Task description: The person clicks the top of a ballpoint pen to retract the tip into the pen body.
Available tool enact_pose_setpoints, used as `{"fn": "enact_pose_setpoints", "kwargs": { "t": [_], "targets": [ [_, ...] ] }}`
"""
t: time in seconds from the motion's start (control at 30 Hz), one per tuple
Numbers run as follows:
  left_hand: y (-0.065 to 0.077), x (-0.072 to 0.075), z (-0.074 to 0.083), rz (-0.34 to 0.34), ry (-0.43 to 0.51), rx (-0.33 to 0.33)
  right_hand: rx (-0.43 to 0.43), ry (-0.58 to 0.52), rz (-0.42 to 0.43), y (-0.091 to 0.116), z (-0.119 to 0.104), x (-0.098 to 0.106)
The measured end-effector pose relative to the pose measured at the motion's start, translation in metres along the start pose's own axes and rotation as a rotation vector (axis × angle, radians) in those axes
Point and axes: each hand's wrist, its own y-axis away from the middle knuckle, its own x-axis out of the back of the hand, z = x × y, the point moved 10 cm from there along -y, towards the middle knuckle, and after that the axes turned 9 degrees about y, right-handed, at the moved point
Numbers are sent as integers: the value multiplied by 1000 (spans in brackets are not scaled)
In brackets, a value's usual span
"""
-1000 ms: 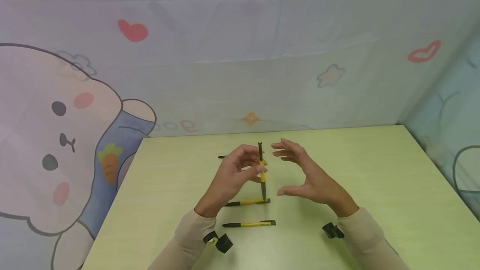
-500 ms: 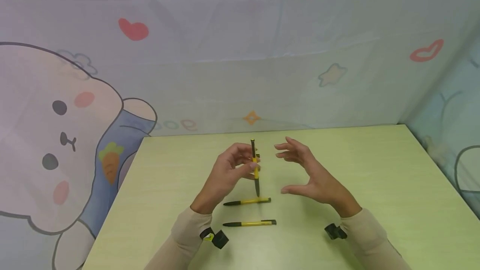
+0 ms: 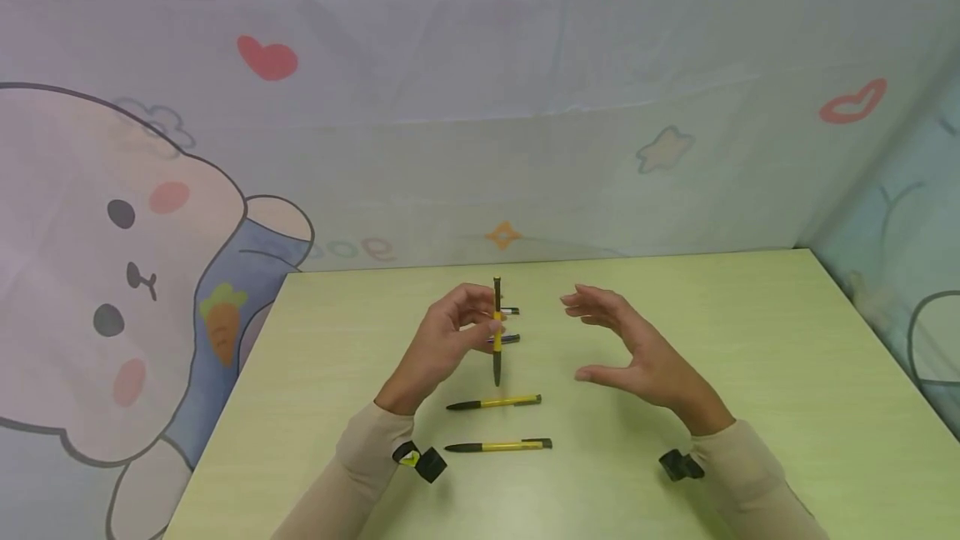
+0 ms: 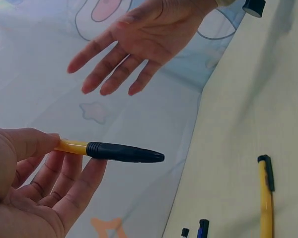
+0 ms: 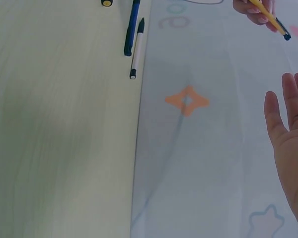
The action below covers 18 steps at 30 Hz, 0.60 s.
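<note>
The left hand (image 3: pixel 442 344) pinches a yellow-and-black pen (image 3: pixel 497 343) between thumb and fingers, upright above the table (image 3: pixel 750 357); the right hand (image 3: pixel 645 357) is free, apart from it, fingers extended. Two similar pens, the farther pen (image 3: pixel 493 402) and the nearer pen (image 3: pixel 498 446), lie on the table. Faint lettering (image 3: pixel 377 251) on the backdrop (image 3: pixel 450 165) shows a reversed "g" beside round letters; any print on the pens is too small to read.

pale tbl (image 3: pixel 787 340), 2 yel/blk pens (image 3: pixel 498 446), blue pen (image 5: pixel 132 27), wht pen (image 5: pixel 137 50)
</note>
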Motion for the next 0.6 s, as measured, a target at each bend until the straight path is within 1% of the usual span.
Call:
{"fn": "enact_pose_setpoints", "kwargs": {
  "t": [0.23,0.43,0.6],
  "targets": [
    [-4,7,-8,-26,-63,24,38,3,29,8,2,10],
    [-6,11,-12,-46,-142,27,29,15,38,18,3,15],
    [-8,14,-16,-56,-201,40,48,16,60,25,1,20]
  ]
}}
